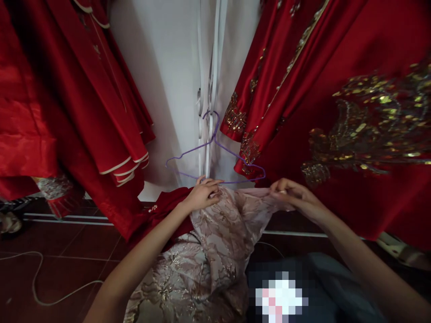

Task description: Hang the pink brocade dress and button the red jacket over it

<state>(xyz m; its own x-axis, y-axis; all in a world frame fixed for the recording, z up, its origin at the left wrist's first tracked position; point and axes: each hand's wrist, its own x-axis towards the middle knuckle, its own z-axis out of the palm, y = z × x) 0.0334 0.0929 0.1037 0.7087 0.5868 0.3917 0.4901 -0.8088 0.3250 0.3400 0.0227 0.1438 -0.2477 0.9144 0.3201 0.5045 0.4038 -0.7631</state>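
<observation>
A pale pink dress point(220, 229) with a gold floral pattern hangs down in front of me, with its lower part spreading toward the bottom of the view. My left hand point(202, 195) grips its top edge, fingers bent over the fabric just beneath the hanger's lower bar. Farther right, my right hand point(298, 196) pinches the dress's sheer upper corner and holds it stretched sideways. Behind the dress is a thin purple hanger point(214, 138), its hook at the white metal uprights. Whether my left fingers also touch the hanger bar, I cannot tell.
Red garments point(97, 85) with pale trim hang at left, and red ones with gold sequins point(380, 121) at right. A dark red cloth point(168, 206) lies beside the dress. A white cable point(42, 278) runs over the tiled floor point(77, 244). Pale shoes point(400, 251) stand at right.
</observation>
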